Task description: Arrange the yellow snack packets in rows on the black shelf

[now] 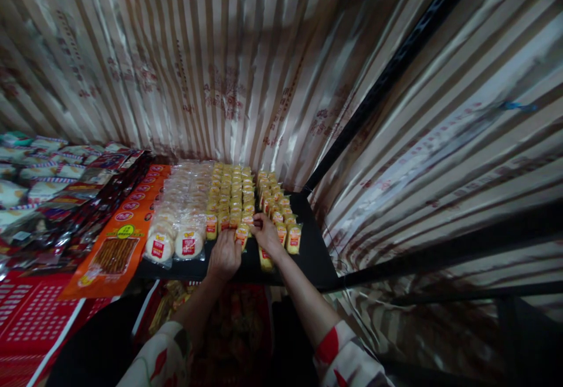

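Observation:
A small yellow snack pack [241,235] with a red label sits between my two hands at the front of the rows. My left hand [224,255] closes its fingers on the pack's left side. From the right, my right hand [266,236] pinches near the pack's upper edge; its fingertips are partly hidden. Behind them run several rows of matching yellow packs [229,190] on a black board [310,228]. Another yellow pack [265,261] lies under my right wrist. To the right stand more yellow packs [293,239] in angled rows.
Clear-wrapped round white crackers [189,243] and an orange snack bag [118,246] lie to the left, with dark bags [88,199] beyond. Red baskets [35,311] sit below, one holding yellow packs [169,302]. Striped sheeting [246,70] and a black pole [373,99] bound the board.

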A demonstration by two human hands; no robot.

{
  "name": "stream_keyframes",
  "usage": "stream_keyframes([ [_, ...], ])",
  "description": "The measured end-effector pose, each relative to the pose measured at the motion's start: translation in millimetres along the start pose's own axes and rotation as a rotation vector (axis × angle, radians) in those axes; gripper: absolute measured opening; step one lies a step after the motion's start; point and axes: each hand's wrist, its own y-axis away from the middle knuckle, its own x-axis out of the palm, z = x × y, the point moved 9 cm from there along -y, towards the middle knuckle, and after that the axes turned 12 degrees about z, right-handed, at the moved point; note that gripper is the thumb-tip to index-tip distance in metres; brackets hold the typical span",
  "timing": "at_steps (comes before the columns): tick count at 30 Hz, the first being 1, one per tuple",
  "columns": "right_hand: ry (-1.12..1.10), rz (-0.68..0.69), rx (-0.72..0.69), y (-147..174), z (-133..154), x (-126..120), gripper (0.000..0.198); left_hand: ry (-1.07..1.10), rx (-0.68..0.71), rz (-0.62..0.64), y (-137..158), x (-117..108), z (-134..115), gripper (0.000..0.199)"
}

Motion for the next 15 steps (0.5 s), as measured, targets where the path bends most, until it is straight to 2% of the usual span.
stream_keyframes([
  [8,0.123,0.001,-0.011,-1,4,-7,0.014,-0.025,0.036,-0.021,0,-2,-5,0.020],
  [12,0.308,-0.034,0.018,-1,11,-9,0.017,-0.035,0.043,-0.031,0,-4,-7,0.021],
  [15,0.360,-0.060,0.019,1,16,-8,0.023,-0.028,0.052,-0.027,0,-3,-7,0.020],
])
